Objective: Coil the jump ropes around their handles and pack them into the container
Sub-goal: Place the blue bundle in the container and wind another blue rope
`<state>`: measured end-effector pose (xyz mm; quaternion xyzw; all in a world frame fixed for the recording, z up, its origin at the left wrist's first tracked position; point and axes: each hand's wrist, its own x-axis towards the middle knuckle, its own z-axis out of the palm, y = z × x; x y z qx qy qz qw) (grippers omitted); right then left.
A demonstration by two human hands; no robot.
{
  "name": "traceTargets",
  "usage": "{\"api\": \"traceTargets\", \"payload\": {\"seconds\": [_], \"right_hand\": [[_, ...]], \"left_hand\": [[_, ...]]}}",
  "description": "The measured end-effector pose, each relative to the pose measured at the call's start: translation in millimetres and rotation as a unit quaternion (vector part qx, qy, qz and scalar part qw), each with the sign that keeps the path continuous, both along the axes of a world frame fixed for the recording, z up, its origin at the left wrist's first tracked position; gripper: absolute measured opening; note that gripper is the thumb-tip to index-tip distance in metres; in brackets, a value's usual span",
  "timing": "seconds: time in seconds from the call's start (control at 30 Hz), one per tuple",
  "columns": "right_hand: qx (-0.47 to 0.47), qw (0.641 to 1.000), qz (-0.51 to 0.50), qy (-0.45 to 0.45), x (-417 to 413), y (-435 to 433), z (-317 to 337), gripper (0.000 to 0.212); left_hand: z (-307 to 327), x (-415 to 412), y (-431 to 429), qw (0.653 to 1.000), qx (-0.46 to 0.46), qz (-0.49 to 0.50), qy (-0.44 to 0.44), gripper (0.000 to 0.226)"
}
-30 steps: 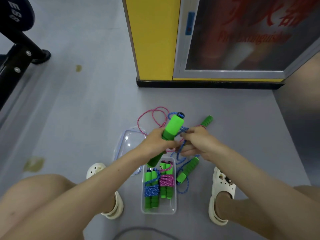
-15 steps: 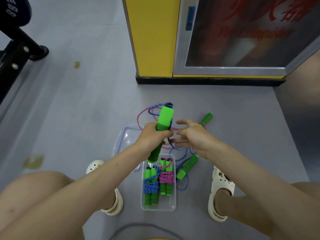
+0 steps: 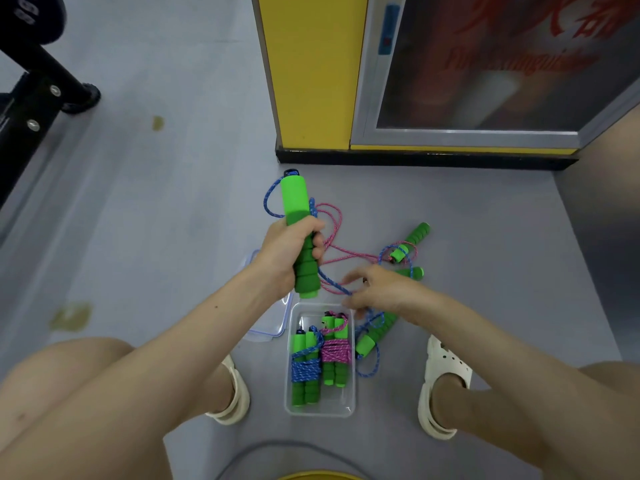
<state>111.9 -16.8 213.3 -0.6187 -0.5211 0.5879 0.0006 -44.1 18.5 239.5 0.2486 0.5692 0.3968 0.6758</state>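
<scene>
Centre frame, a handle point(image 3: 297, 209) is gripped in the left hand point(image 3: 292, 252). Whether the rope point(image 3: 331, 284) is pinched by the right hand point(image 3: 382, 292) cannot be told. Coiling is judged begun; taut wraps are needed.

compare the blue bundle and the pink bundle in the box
The blue bundle has blue cord and lies on the left; the pink bundle has pink cord, lies on the right and sits slightly farther forward. Both have cord wound around paired green handles.

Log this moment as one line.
left hand: grips green handle | right hand: at blue rope, grip blurred | container: two coiled ropes inside
</scene>
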Motion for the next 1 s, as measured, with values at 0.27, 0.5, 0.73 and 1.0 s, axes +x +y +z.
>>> {"api": "traceTargets", "payload": {"seconds": [0.27, 0.5, 0.73, 1.0], "right_hand": [[0.129, 0.974, -0.007, -0.189, 24.6, 13.7, -5.6, 0.040], [0.076, 0.979, -0.189, 0.006, 13.4, 17.2, 6.6, 0.034], [-0.083, 0.896, -0.352, 0.257, -4.0, 24.7, 12.7, 0.022], [-0.112, 0.832, -0.409, 0.358, -11.0, 25.1, 16.8, 0.037]], "left_hand": [[-5.6, -39.4, 10.5, 0.917, 0.171, -0.067, 0.353, 0.013], [-16.3, -26.6, -5.1, 0.906, 0.175, -0.190, 0.337, 0.015], [-18.6, 9.7, -24.8, 0.931, 0.143, -0.268, 0.204, 0.008], [-17.5, 19.4, -16.0, 0.938, 0.106, -0.213, 0.251, 0.010]]}}
